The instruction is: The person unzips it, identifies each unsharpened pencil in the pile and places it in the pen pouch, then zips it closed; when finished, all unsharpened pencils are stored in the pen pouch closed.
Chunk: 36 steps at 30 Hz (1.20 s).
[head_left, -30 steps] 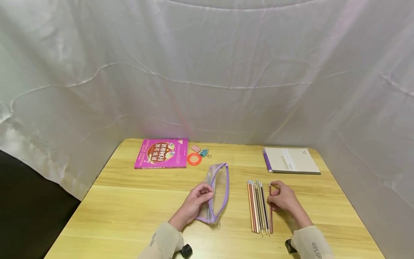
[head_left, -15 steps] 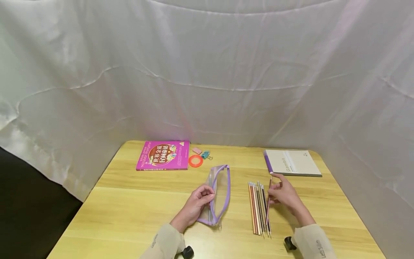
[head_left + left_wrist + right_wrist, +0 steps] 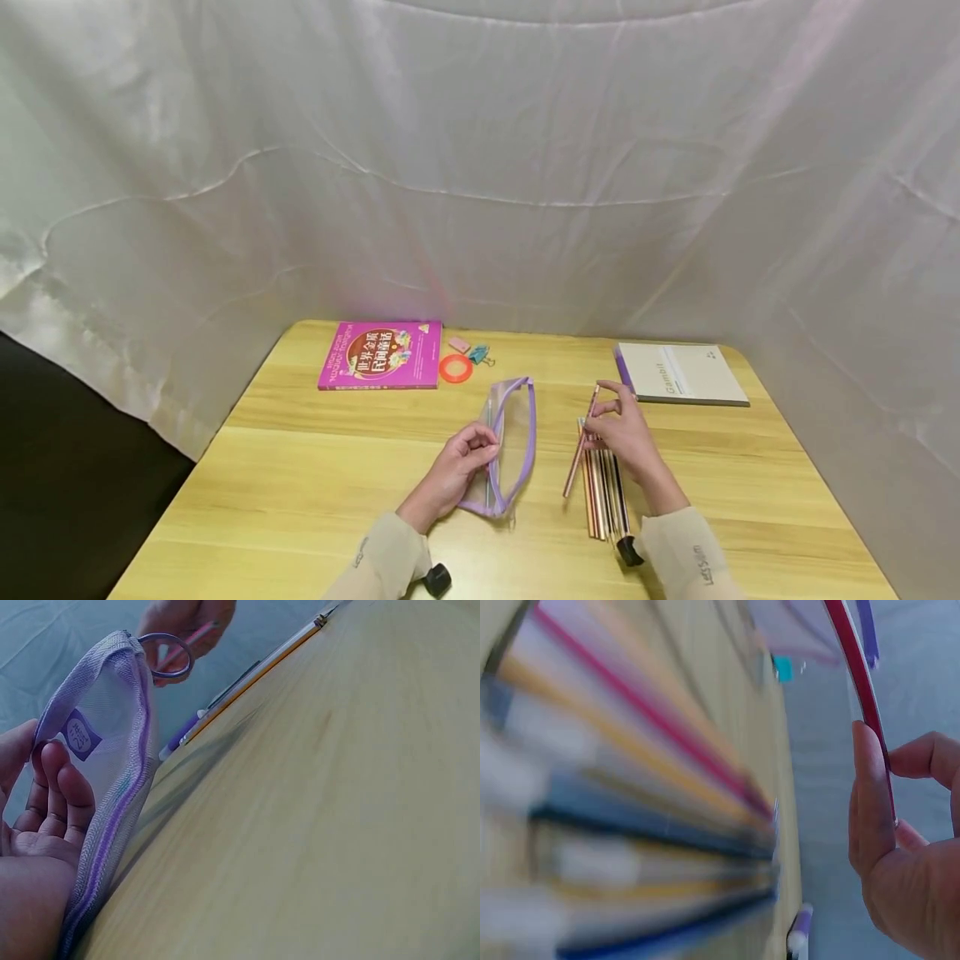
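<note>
Left hand [image 3: 459,460] pinches the clear pouch's [image 3: 513,433] near-left edge mid-table. Right of it, right hand [image 3: 619,429] holds one pencil [image 3: 581,446] lifted and tilted, covering the far ends of the pencil row [image 3: 604,500]. Right wrist view is blurred.

Both forearms are covered by long beige fabric sleeves [image 3: 686,542], with small dark lettering printed near the cuffs. A small black camera mount [image 3: 437,579] is strapped under each wrist.
</note>
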Available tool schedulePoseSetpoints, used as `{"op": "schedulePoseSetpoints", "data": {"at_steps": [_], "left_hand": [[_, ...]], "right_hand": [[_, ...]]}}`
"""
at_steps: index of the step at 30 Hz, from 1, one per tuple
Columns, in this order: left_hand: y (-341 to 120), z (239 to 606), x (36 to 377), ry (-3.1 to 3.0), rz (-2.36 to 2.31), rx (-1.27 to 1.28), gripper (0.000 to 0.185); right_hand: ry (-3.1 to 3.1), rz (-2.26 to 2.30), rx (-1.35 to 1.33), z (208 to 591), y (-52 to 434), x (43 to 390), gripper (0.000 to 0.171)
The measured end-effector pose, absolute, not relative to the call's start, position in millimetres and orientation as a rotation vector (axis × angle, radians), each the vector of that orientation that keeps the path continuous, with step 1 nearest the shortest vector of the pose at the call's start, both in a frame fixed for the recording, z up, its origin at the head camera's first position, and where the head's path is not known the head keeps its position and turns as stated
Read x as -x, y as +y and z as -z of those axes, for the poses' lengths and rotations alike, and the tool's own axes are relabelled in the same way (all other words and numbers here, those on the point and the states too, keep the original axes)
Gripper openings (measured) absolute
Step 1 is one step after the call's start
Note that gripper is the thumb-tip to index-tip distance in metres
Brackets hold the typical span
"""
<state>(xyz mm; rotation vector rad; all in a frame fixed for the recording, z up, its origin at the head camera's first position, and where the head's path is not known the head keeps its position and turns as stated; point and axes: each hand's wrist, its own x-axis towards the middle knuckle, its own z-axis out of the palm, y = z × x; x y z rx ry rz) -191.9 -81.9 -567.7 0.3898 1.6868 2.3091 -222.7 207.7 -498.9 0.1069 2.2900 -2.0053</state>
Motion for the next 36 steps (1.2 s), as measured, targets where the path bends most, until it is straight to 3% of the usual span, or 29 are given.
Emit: {"op": "schedulePoseSetpoints", "data": {"at_steps": [9, 20, 36], "left_hand": [[-80.8, 569.7, 190.7, 1.678, -2.324, -0.423, 0.010], [-81.8, 568.6, 190.1, 1.691, -2.327, -0.495, 0.029], [-76.0, 556.5, 191.0, 1.769, -2.299, -0.490, 0.030]], "right_hand": [[2.219, 2.114, -0.058, 494.7, 167.7, 226.4, 0.081], [2.305, 2.082, -0.010, 496.5, 131.6, 219.3, 0.082], [2.376, 1.954, 0.071, 501.1, 103.3, 208.9, 0.085]]}}
